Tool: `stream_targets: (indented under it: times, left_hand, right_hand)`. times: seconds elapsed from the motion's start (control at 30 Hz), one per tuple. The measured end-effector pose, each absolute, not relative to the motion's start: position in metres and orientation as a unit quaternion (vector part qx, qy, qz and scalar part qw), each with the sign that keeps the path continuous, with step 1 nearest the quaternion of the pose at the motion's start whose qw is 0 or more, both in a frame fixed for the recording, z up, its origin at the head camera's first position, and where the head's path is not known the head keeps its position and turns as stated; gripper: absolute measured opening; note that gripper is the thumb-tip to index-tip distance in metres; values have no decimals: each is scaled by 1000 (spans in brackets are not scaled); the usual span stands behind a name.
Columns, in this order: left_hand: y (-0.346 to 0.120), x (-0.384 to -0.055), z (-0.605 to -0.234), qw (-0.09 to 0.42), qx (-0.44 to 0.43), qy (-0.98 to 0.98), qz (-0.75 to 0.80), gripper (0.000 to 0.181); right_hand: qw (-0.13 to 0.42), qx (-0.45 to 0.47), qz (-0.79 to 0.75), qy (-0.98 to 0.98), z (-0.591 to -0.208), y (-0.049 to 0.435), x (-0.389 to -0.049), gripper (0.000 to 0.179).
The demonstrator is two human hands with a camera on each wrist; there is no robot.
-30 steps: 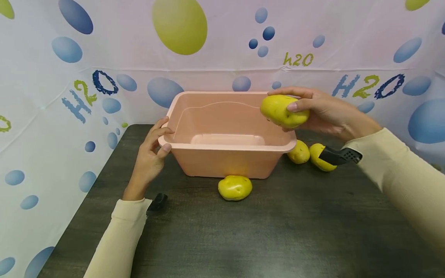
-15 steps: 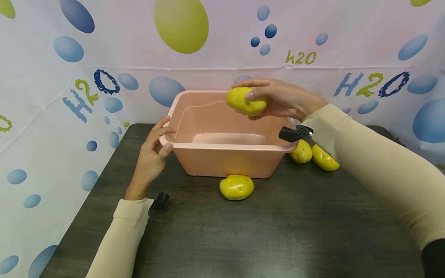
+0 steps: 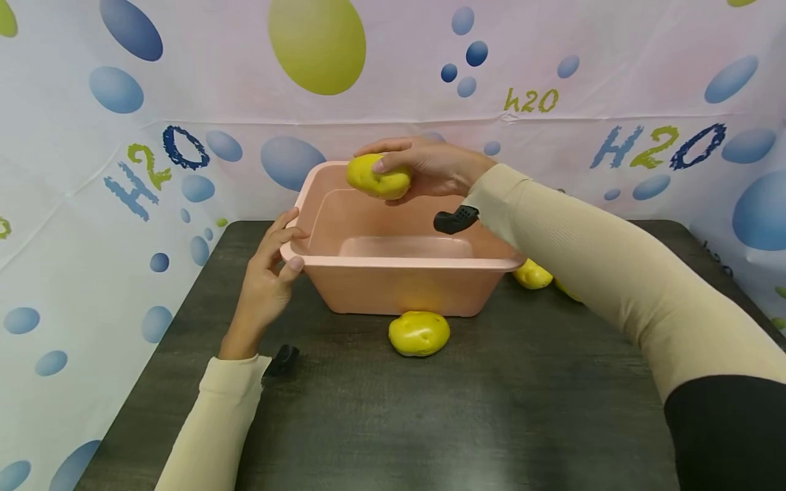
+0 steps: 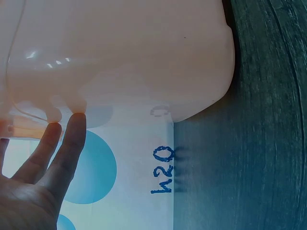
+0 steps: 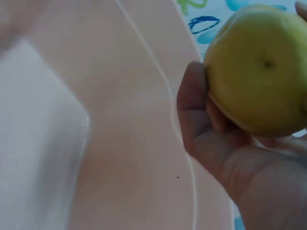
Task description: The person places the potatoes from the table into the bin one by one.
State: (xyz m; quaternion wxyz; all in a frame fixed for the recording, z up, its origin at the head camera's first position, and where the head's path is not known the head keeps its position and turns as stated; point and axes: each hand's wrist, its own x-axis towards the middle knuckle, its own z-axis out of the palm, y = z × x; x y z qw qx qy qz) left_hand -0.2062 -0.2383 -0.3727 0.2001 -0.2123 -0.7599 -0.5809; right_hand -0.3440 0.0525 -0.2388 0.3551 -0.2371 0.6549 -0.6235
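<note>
A pink plastic tub (image 3: pixel 393 286) stands on the dark table, and its visible inside holds nothing. With its thumb at the front corner and fingers at the left rim, my left hand (image 3: pixel 260 283) grips the tub; in the left wrist view, fingertips (image 4: pixel 76 122) meet its wall. My right hand (image 3: pixel 439 167) holds a yellow potato (image 3: pixel 376 177) over the tub's back left part, thumb on top. The right wrist view shows that potato (image 5: pixel 261 72) close up, with fingers around its underside.
Another yellow potato (image 3: pixel 419 334) lies right before the tub's front wall. To the tub's right are two more, one potato (image 3: pixel 533 275) beside it and one potato (image 3: pixel 566 291) mostly hidden by my right sleeve. A printed white sheet (image 3: pixel 202 61) hangs behind the table (image 3: pixel 393 423).
My right hand has carried its potato leftward from the tub's right rim to above its back left part. The left hand stays at the rim.
</note>
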Motion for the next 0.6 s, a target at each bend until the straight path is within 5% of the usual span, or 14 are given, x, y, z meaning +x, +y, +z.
stream_targets:
  times: [0.6]
  left_hand:
    - [-239,-208,-376,208,-212,-765,-572,62]
  right_hand:
    - [416,-212,-533,706,-276,5,-357,51]
